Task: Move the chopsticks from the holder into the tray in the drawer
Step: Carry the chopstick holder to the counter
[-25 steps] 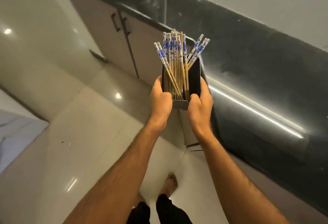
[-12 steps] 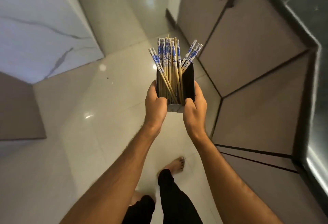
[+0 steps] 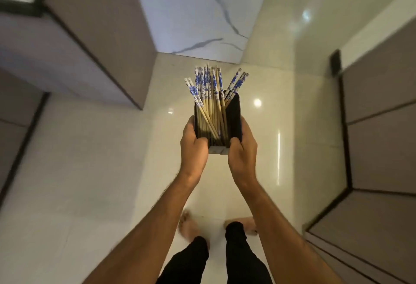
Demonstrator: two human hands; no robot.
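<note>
Both hands [image 3: 218, 146] gripping chopstick holder [image 3: 234, 115], cabinets [image 3: 380, 148] flanking floor [image 3: 90, 171]

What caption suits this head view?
Both hands, left hand and right hand, carry a dark holder of blue-patterned chopsticks over glossy floor.

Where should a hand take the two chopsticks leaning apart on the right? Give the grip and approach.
Pinch the two chopsticks by their blue-patterned upper ends, coming from above right. They splay away from the main bundle and stand clear of the holder rim, so fingers fit around them; lower shafts are boxed in.
</note>
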